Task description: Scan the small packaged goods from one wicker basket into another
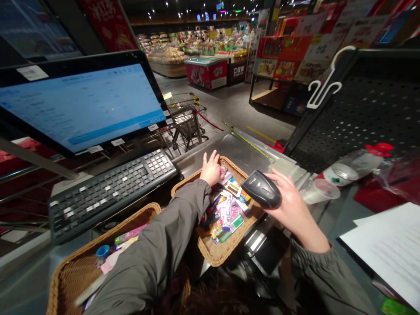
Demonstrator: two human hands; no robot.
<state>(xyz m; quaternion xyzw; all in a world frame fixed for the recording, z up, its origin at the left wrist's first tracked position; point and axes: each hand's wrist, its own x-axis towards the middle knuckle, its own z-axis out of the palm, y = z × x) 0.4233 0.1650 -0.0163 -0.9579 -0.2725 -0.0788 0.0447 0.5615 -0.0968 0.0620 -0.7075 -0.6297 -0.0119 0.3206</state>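
Wicker frames the scene at a shop checkout: I see my left hand (pixel 210 168) reaching into the far end of a woven basket (pixel 218 256) heaped with small bright packets (pixel 228 210), fingers curled down onto a pinkish item at the far rim; whether it is actually gripped I cannot tell. My right hand (pixel 288 203) is wrapped around a black barcode scanner (pixel 262 189), held just above the basket's right edge with its head pointing left toward the packets. A 2nd wicker basket (pixel 70 273) sits near left, holding a few items. Far left stand a black keyboard (pixel 108 192) and a lit blue screen (pixel 82 103). Right of the scanner are a clear plastic cup (pixel 320 190) and white papers (pixel 390 245).
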